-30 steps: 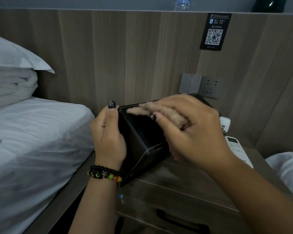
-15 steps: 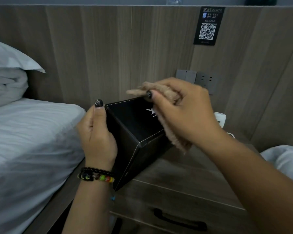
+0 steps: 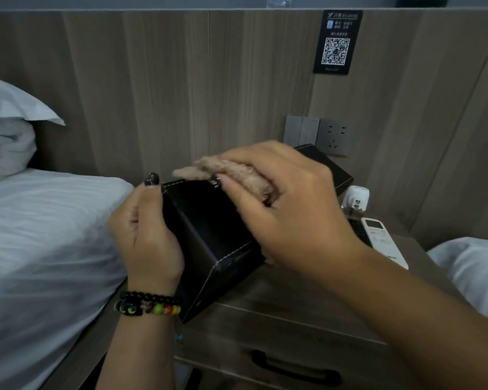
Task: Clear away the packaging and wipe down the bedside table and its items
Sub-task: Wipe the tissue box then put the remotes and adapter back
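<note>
Above the bedside table (image 3: 293,299), left hand (image 3: 150,237) grips the black box (image 3: 209,235); right hand (image 3: 288,218), clutching a cloth (image 3: 237,173), hides the remote (image 3: 378,235).

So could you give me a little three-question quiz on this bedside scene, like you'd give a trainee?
1. True or false: the left hand steadies the black box while the right hand presses a tan cloth on it.
2. Which lies on the bedside table to the right of the box? A) a white remote control B) a book C) a cup
3. Fill in: the QR code sign hangs on the wall above the grey ______.

Key: 1 true; 2 A; 3 socket
</note>
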Available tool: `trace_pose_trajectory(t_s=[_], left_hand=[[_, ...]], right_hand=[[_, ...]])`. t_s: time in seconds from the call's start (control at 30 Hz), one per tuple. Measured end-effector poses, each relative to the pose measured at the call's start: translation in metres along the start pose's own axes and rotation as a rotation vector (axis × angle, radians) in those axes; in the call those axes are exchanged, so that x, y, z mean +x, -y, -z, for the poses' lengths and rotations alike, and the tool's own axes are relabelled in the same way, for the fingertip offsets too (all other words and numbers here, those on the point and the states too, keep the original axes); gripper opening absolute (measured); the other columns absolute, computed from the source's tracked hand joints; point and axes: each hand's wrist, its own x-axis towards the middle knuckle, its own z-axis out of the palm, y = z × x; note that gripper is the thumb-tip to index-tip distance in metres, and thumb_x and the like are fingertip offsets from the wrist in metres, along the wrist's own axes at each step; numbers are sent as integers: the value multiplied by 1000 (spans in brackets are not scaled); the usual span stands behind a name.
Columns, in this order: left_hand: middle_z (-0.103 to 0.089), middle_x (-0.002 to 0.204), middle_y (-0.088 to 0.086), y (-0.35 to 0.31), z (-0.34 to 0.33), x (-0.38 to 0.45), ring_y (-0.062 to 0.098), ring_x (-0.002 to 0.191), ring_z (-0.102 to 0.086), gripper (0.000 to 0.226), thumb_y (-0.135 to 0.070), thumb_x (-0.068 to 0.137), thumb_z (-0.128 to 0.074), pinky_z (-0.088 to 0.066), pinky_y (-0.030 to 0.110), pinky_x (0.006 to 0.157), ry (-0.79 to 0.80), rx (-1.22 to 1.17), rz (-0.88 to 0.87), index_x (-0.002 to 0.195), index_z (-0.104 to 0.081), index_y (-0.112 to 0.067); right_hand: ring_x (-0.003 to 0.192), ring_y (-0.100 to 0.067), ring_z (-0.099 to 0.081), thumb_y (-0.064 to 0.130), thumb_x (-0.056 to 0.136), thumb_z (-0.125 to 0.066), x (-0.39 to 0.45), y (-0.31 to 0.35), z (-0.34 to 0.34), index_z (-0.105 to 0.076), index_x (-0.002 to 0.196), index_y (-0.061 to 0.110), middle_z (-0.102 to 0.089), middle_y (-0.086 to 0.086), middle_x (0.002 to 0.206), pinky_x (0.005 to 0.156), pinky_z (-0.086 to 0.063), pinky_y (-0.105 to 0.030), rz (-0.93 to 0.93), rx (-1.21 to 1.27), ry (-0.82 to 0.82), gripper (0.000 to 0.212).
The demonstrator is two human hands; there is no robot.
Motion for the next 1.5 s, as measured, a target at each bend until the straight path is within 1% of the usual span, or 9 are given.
trace_pose_trajectory(t_s=[0.23, 0.33, 0.63, 0.8, 0.93, 1.1, 1.23, 1.4, 1.5], left_hand=[[-30, 48, -20, -1, -4, -2, -4, 49, -26, 39, -6, 94, -38, -21, 14, 48, 59, 14, -22, 59, -28, -20], [-28, 50, -19, -2, -4, -2, -4, 50, -24, 38, -5, 94, -38, -19, 16, 48, 66, 25, -37, 59, -29, -19], [-25, 55, -9, -3, -2, -5, -2, 53, -24, 41, -5, 97, -37, -19, 20, 49, 119, 18, -63, 56, -37, 3], [-30, 53, -19, -6, -3, -6, -5, 52, -28, 38, -4, 96, -37, -23, 14, 50, 157, 16, -97, 60, -35, -14], [-25, 55, -5, -5, -3, -6, -2, 53, -26, 41, -3, 97, -36, -21, 17, 49, 150, 23, -95, 57, -40, 6], [-28, 54, -3, -3, 0, -6, 0, 53, -28, 42, -11, 96, -37, -23, 19, 49, 187, -17, -94, 59, -42, 8], [-38, 51, -19, -2, 0, -4, -5, 52, -32, 49, -2, 95, -36, -26, 14, 50, 207, -65, -95, 54, -44, -26], [-35, 51, -18, -1, 1, -5, -4, 51, -30, 41, 0, 96, -33, -24, 15, 49, 226, -59, -91, 56, -42, -5], [-33, 50, -20, -3, 0, -5, -3, 50, -28, 46, 1, 95, -33, -24, 15, 49, 255, -116, -73, 54, -37, -19]], right_hand=[[86, -5, -63, 24, 91, -62, 0, -86, 29, -72, 102, 22, -70, 7, 92, 82, -48, -17, -382, -119, -193, 15], [81, 3, -56, 23, 91, -61, -1, -103, 38, -71, 100, 24, -65, 11, 83, 70, -37, -1, -526, -118, -238, 13], [95, -6, -62, 20, 91, -65, -16, -49, 27, -72, 106, 11, -70, 1, 100, 88, -43, -12, 48, -139, -103, 18], [89, 2, -58, 23, 90, -63, -8, -89, 41, -72, 103, 19, -66, 12, 92, 80, -39, -3, -247, -198, -181, 16], [81, 5, -54, 24, 91, -61, 4, -106, 45, -72, 99, 20, -65, 11, 84, 71, -40, -4, -485, -174, -260, 14], [89, -5, -63, 22, 90, -63, 1, -43, 20, -73, 104, 17, -71, 4, 96, 82, -46, -14, -194, -108, -192, 18], [91, -11, -65, 17, 88, -68, -6, 8, 2, -73, 103, 6, -71, -3, 97, 85, -48, -19, 48, -4, -126, 19], [92, -5, -63, 18, 90, -65, -11, -12, 12, -72, 105, 12, -71, 2, 98, 85, -44, -10, -56, -43, -223, 18], [91, 1, -61, 23, 91, -63, -17, -45, 31, -71, 106, 21, -67, 13, 97, 84, -42, -8, -229, -108, -281, 16]])
